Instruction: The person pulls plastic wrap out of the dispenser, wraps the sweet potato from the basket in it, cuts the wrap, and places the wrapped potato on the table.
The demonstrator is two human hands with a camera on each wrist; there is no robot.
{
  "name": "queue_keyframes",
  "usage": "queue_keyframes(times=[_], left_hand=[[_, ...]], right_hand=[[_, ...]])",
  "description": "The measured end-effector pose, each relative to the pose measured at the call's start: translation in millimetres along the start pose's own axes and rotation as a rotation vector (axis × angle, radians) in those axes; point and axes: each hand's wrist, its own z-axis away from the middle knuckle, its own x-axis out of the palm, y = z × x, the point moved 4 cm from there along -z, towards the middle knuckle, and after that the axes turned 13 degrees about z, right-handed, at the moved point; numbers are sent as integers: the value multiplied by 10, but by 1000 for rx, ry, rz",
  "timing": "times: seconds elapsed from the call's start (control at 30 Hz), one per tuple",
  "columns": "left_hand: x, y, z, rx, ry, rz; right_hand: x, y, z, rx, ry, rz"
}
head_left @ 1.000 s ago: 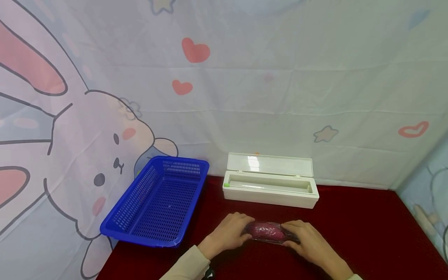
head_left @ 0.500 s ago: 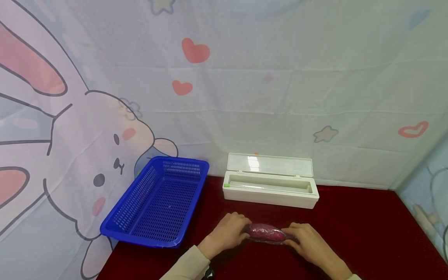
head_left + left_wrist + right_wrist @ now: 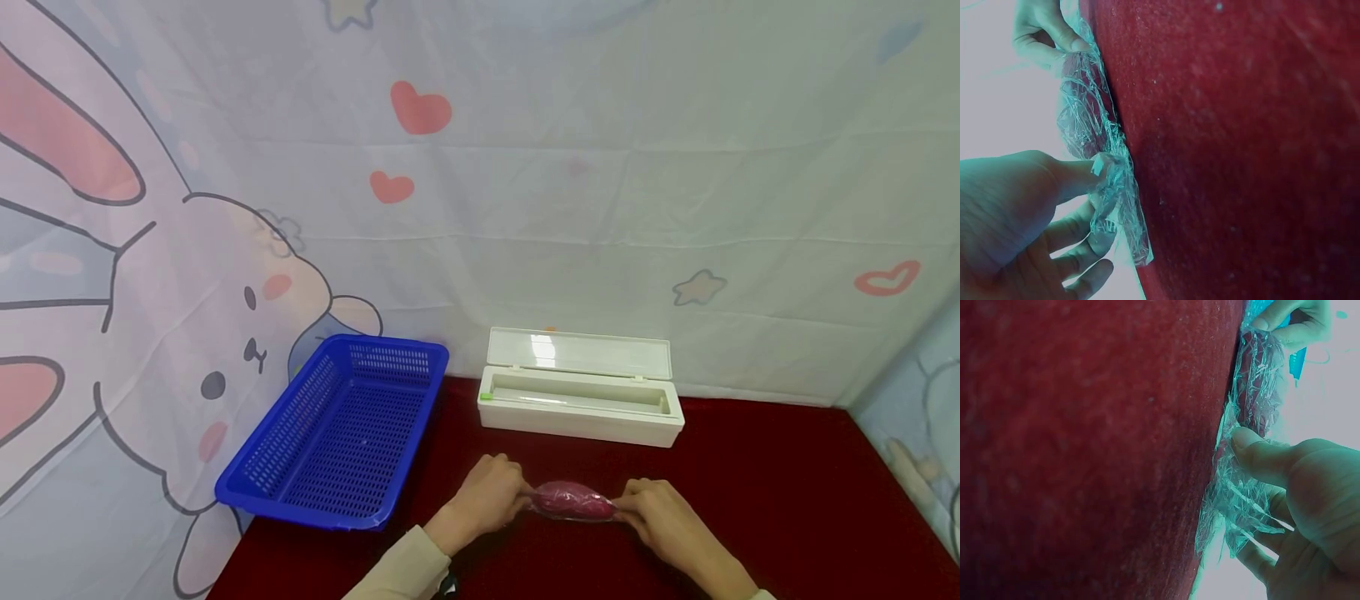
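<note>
A reddish-purple, spindle-shaped thing, like a sweet potato [image 3: 572, 501], lies wrapped in clear cling film close over the dark red cloth. My left hand [image 3: 489, 497] pinches the gathered film at its left end. At the other end, my right hand [image 3: 658, 515] pinches the film between thumb and fingers. In the left wrist view, crumpled cling film [image 3: 1124, 199] trails past the left thumb and fingers. A loose tail of cling film [image 3: 1238, 509] also hangs below the right thumb in the right wrist view.
Behind the hands stands a long white box [image 3: 581, 427], its lid [image 3: 581, 353] raised and a clear roll inside. To the left is a blue plastic basket [image 3: 352, 450]. A printed curtain [image 3: 525, 192] hangs behind the red-covered table [image 3: 780, 483].
Both hands have shifted slightly outward, from holding the wrapped sweet potato's ends to pinching the film beyond them. More of the sweet potato shows between them. The basket and box have stayed put.
</note>
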Motion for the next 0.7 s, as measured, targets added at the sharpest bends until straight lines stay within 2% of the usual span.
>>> queue_keyframes(times=[0.2,0.37,0.7], left_hand=[[25,-17,-36,-1,8,-5],[28,-14,-52,-2,9,-7],[39,-8,-48,-34,-1,19]], right_hand=[[3,17,-5,8,-50,3],[-7,15,-8,-4,-55,15],[-36,13,0,54,-78,42]])
